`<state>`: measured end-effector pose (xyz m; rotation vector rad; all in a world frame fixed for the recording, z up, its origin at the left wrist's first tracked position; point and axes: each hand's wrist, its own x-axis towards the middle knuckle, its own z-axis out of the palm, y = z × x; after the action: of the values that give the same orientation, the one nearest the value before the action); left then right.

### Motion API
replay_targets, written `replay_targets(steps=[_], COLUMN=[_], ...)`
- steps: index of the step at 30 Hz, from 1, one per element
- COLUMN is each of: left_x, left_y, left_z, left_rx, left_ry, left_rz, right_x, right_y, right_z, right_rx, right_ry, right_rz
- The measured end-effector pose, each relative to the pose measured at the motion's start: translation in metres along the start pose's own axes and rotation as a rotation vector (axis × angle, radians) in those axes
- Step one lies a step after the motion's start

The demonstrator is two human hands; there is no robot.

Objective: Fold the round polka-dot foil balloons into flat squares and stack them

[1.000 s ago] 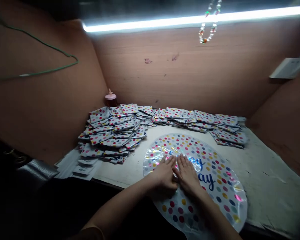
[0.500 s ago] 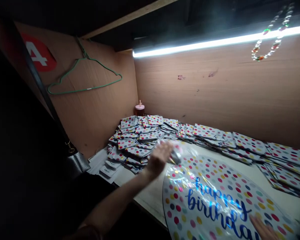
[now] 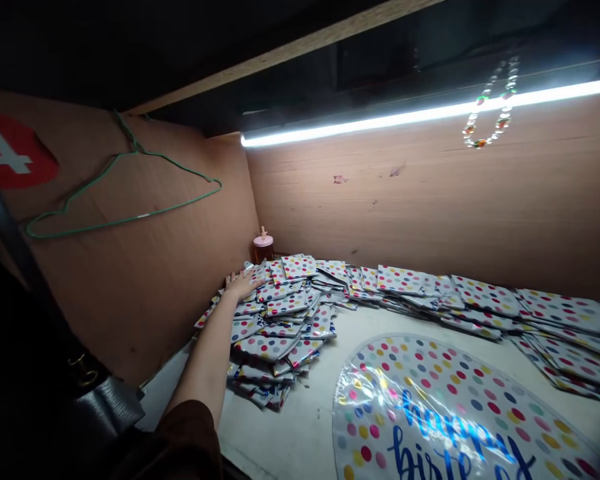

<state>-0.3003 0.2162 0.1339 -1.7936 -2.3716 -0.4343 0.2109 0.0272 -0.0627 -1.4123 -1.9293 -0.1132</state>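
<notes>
My left hand (image 3: 243, 287) reaches to the back left and lies with fingers spread on top of a heap of folded dotted foil packets (image 3: 285, 303). A small shiny piece shows just beyond its fingertips, too small to make out. On the white table (image 3: 300, 427) a large flat foil balloon (image 3: 430, 387) with coloured dots and blue "happy birthday" lettering lies at the lower right, its bottom cut off by the frame edge. My right hand is out of the picture.
Rows of folded dotted packets (image 3: 490, 297) run along the back wall to the right. A jar with a pink lid (image 3: 263, 248) stands in the back corner. A green hanger (image 3: 143, 217) and a dark bag (image 3: 107, 403) are at the left. Beads (image 3: 480, 143) hang above.
My left hand has moved from above the balloon's upper left edge to the heap, and the clear, shiny item near it has left that spot. My right hand has left the view. The view has shifted.
</notes>
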Motion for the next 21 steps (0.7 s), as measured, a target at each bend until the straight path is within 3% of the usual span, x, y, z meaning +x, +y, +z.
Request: replay_targets(steps=[3, 6, 8, 9, 11, 12, 13, 14, 16, 19, 21], left_x=[-0.008, -0.049, -0.105, -0.142, -0.222, -0.261, -0.296, -0.325, -0.362, -0.38, -0.381], left_y=[0.015, 0.051, 0.083, 0.099, 0.128, 0.14, 0.152, 0.161, 0.176, 0.186, 0.185], left_z=[-0.011, -0.011, -0.002, 0.004, 0.012, 0.016, 0.02, 0.024, 0.033, 0.044, 0.048], left_rx=[-0.021, -0.079, -0.154, -0.242, -0.427, -0.479, -0.518, -0.539, -0.56, -0.503, -0.391], left_ry=[0.103, 0.21, 0.163, 0.088, -0.156, -0.354, -0.525, -0.627, -0.68, -0.455, -0.299], left_rz=[0.042, 0.126, 0.301, 0.508, 0.899, 1.066, 1.176, 1.2, 1.082, 0.898, 0.96], right_x=[-0.015, -0.076, -0.11, -0.118, -0.114, -0.104, -0.09, -0.074, -0.042, 0.001, 0.026], right_y=[-0.008, -0.019, -0.031, -0.038, -0.046, -0.048, -0.048, -0.046, -0.04, -0.026, -0.014], right_z=[-0.024, -0.081, -0.124, -0.142, -0.167, -0.175, -0.179, -0.18, -0.174, -0.149, -0.127], right_rx=[0.172, 0.263, 0.278, 0.313, 0.442, 0.522, 0.574, 0.584, 0.51, 0.303, 0.146], right_ry=[-0.163, -0.359, -0.468, -0.534, -0.67, -0.719, -0.729, -0.704, -0.584, -0.478, -0.502], right_rz=[-0.047, -0.003, 0.054, 0.086, 0.18, 0.26, 0.345, 0.413, 0.484, 0.434, 0.404])
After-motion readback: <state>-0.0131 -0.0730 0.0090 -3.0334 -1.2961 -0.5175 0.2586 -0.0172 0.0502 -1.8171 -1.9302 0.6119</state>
